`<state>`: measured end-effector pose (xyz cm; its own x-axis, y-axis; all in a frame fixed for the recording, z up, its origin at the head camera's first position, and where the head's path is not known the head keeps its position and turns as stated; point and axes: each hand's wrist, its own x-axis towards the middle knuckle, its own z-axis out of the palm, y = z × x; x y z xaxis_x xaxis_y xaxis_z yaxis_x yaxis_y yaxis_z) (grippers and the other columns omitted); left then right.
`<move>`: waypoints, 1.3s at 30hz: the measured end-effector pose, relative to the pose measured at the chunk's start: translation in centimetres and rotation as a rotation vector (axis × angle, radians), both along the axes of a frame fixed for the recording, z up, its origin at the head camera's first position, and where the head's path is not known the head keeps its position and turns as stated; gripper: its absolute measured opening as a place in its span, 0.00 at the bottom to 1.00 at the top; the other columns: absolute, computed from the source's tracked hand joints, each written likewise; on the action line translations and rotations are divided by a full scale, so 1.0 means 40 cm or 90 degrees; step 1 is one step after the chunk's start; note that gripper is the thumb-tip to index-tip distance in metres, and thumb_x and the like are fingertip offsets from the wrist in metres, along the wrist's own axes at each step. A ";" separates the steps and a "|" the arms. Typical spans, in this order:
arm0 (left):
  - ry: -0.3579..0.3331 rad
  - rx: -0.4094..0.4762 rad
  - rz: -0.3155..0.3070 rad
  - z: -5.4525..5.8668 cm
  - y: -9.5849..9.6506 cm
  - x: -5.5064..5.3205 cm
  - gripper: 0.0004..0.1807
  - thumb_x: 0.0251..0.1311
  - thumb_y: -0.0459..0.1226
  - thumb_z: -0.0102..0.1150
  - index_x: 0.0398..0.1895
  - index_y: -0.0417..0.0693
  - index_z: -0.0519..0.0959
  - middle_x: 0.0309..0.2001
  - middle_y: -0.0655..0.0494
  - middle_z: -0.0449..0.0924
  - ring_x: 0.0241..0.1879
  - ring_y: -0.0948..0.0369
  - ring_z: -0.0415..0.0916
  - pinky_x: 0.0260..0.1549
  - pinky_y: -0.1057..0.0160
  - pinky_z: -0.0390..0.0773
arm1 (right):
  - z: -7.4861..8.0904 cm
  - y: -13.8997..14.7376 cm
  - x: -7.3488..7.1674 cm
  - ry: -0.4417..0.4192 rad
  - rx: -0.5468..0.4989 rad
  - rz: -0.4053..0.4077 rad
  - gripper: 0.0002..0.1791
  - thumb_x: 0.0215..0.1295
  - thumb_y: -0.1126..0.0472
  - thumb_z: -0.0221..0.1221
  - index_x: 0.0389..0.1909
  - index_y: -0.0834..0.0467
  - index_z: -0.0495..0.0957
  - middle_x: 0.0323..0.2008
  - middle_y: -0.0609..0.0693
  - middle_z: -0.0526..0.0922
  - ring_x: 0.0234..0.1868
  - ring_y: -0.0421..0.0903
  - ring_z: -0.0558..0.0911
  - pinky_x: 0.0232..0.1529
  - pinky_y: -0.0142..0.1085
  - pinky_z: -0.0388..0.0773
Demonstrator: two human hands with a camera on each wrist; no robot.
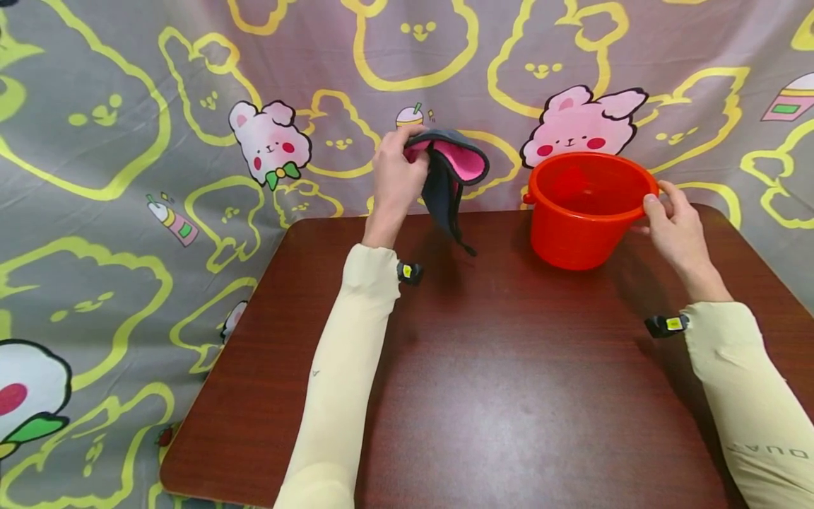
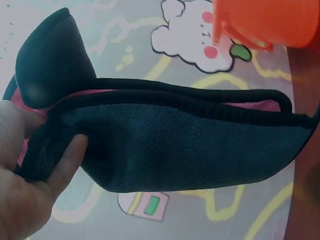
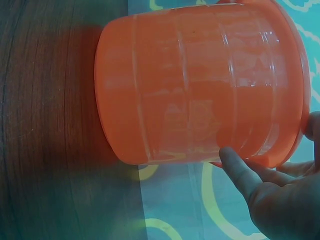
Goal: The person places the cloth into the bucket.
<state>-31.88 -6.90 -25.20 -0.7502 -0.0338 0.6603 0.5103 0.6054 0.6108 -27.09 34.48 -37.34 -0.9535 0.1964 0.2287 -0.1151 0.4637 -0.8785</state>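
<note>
My left hand (image 1: pixel 399 170) pinches a folded cloth (image 1: pixel 440 187) by its upper part, above the back of the table. The cloth is dark grey on one side and pink on the other, with black edging; its lower end hangs down to a narrow tip. In the left wrist view the dark side of the cloth (image 2: pixel 190 145) stretches away from the fingers. On the right, my right hand (image 1: pixel 679 230) grips the rim of a red plastic bucket (image 1: pixel 572 237), thumb at the rim and fingers along the outside. The bucket stands upright with its mouth facing up.
A brown wooden table (image 1: pixel 496 396) with rounded corners spreads below both hands. Close behind its back edge hangs a grey curtain (image 1: pixel 343 63) with yellow outlines and white rabbits. The curtain also runs along the left side.
</note>
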 end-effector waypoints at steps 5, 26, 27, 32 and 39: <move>0.048 0.028 -0.035 0.019 0.027 0.008 0.13 0.61 0.32 0.59 0.49 0.44 0.83 0.47 0.48 0.83 0.48 0.56 0.75 0.47 0.66 0.75 | -0.003 -0.001 0.001 -0.003 -0.001 0.000 0.32 0.75 0.46 0.42 0.77 0.51 0.53 0.37 0.29 0.71 0.29 0.21 0.79 0.29 0.15 0.75; 0.080 0.065 -0.062 0.122 0.172 0.040 0.15 0.62 0.34 0.59 0.52 0.49 0.82 0.49 0.54 0.82 0.51 0.64 0.75 0.49 0.76 0.70 | -0.002 0.004 0.002 0.000 0.013 -0.004 0.32 0.75 0.47 0.42 0.77 0.51 0.52 0.35 0.25 0.71 0.24 0.18 0.78 0.31 0.13 0.72; 0.090 0.072 -0.062 0.128 0.178 0.043 0.15 0.62 0.34 0.59 0.52 0.48 0.82 0.50 0.54 0.82 0.52 0.65 0.75 0.49 0.77 0.69 | -0.003 0.004 0.002 0.000 0.009 -0.004 0.32 0.75 0.47 0.42 0.77 0.51 0.52 0.35 0.25 0.71 0.25 0.18 0.78 0.30 0.13 0.72; 0.132 0.132 -0.104 0.141 0.211 0.056 0.16 0.62 0.33 0.60 0.53 0.43 0.80 0.52 0.51 0.80 0.53 0.66 0.74 0.49 0.80 0.70 | -0.006 0.003 -0.002 0.019 0.002 -0.002 0.31 0.75 0.50 0.43 0.76 0.53 0.53 0.32 0.24 0.71 0.23 0.19 0.78 0.29 0.14 0.73; 0.146 0.132 -0.130 0.151 0.256 0.067 0.15 0.62 0.32 0.60 0.53 0.41 0.78 0.51 0.50 0.80 0.51 0.66 0.73 0.51 0.82 0.67 | -0.006 -0.003 0.000 0.022 -0.014 0.001 0.32 0.75 0.51 0.43 0.76 0.55 0.53 0.33 0.25 0.71 0.25 0.18 0.78 0.28 0.14 0.73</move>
